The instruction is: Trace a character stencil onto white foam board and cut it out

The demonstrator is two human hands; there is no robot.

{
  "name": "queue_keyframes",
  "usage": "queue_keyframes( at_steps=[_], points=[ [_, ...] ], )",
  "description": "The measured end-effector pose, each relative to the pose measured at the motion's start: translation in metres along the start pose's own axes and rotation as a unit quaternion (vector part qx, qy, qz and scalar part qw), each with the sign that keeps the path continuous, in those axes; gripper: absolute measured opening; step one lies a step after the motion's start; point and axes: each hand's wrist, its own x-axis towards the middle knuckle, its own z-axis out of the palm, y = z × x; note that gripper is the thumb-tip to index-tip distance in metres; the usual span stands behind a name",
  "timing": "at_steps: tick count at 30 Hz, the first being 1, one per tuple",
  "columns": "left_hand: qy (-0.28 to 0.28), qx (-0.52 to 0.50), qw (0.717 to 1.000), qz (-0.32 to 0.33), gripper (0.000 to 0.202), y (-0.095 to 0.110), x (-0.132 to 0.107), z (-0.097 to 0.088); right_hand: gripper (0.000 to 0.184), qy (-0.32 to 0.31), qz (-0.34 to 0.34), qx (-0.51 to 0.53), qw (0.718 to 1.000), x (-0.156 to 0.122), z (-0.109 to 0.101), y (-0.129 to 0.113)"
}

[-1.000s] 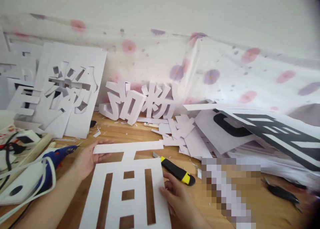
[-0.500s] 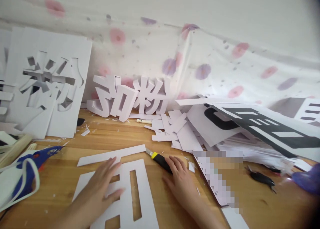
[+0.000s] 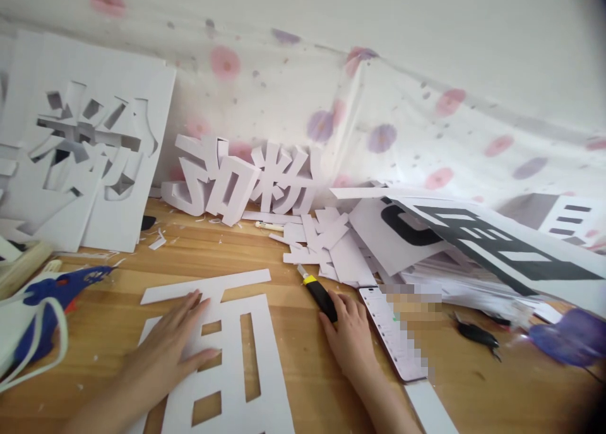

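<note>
My left hand (image 3: pixel 173 339) lies with fingers spread on a white foam-board character cut-out (image 3: pixel 231 358) that has several rectangular openings. Under that palm another white piece shows partly at the left; the rest of it is hidden. My right hand (image 3: pixel 350 330) has its fingers closed around the rear of a black and yellow utility knife (image 3: pixel 320 295). The knife lies low over the wooden table to the right of the cut-out, its blade pointing away from me. A phone (image 3: pixel 386 333), partly blurred out, rests just beside my right hand.
Standing white 3D characters (image 3: pixel 231 184) and board sheets with cut-outs (image 3: pixel 142 225) line the back. Board scraps (image 3: pixel 326 235) and printed sheets (image 3: pixel 487 232) pile up at the right. A blue glue gun (image 3: pixel 61 295) sits left; black pliers (image 3: pixel 478 336) and a purple object (image 3: pixel 570 336) lie right.
My right hand and the utility knife have moved right, away from the cut-out's edge, and the blade has turned more away from me. My left hand stays on the cut-out; the view has shifted slightly.
</note>
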Motion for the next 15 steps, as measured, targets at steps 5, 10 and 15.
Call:
queue_keyframes(
  at_steps=[5, 10, 15],
  points=[
    [-0.004, 0.033, 0.999, 0.032, 0.066, -0.003, 0.001, -0.006, 0.03, 0.044, -0.019, 0.033, 0.998, 0.002, -0.002, -0.014],
    [0.079, 0.009, 0.997, -0.01, 0.076, 0.004, 0.008, -0.032, 0.024, 0.095, -0.019, 0.062, 0.993, 0.004, -0.013, -0.014],
    [0.193, -0.086, 0.976, -0.052, 0.072, -0.003, 0.005, -0.05, 0.02, 0.14, -0.02, 0.085, 0.986, -0.001, -0.029, -0.009]
  ],
)
